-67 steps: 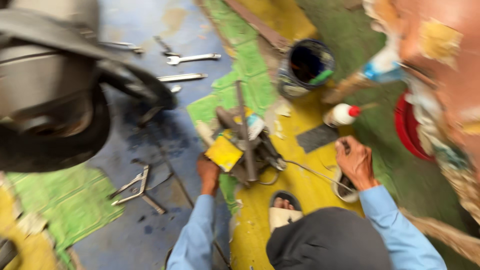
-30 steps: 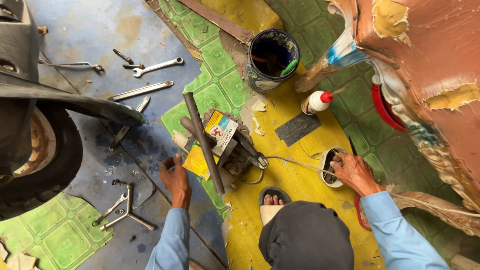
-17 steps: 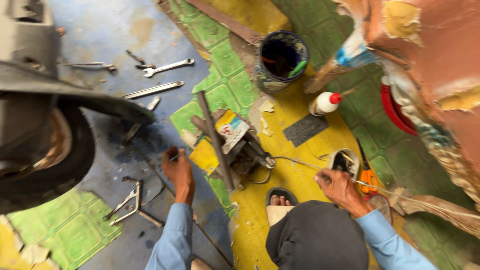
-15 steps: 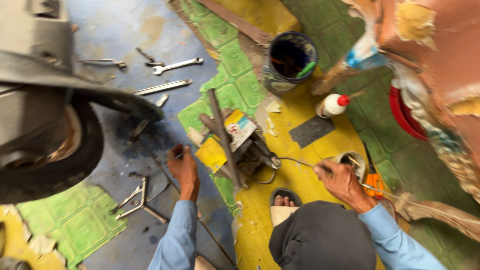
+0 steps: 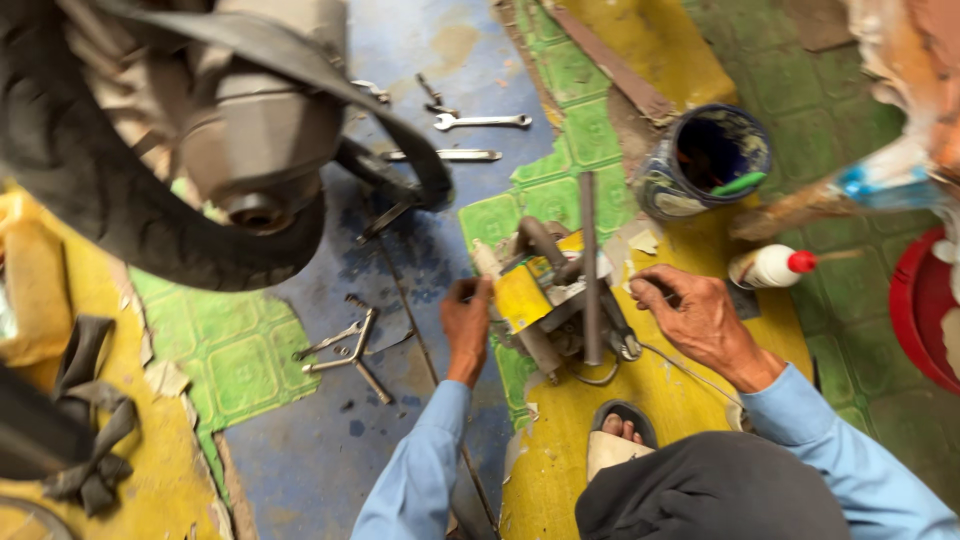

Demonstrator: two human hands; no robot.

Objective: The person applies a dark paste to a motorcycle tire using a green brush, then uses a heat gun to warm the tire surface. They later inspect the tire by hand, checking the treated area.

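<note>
A small grimy metal press with a yellow block and an upright dark rod sits on the painted floor in front of me. My left hand grips its left side beside the yellow block. My right hand rests on its right side with curled fingers; I cannot tell whether they pinch anything. A thin wire runs from the press under my right wrist. My sandalled foot is just below the press.
A motorbike tyre and engine casing fill the upper left. Two wrenches lie beyond, a bent metal tool to the left. A dark paint can, a white red-capped bottle and a red basin stand to the right.
My right hand has left the small round tin at the right and come onto the press. The view has swung left, bringing the tyre closer. My left hand stays at the press.
</note>
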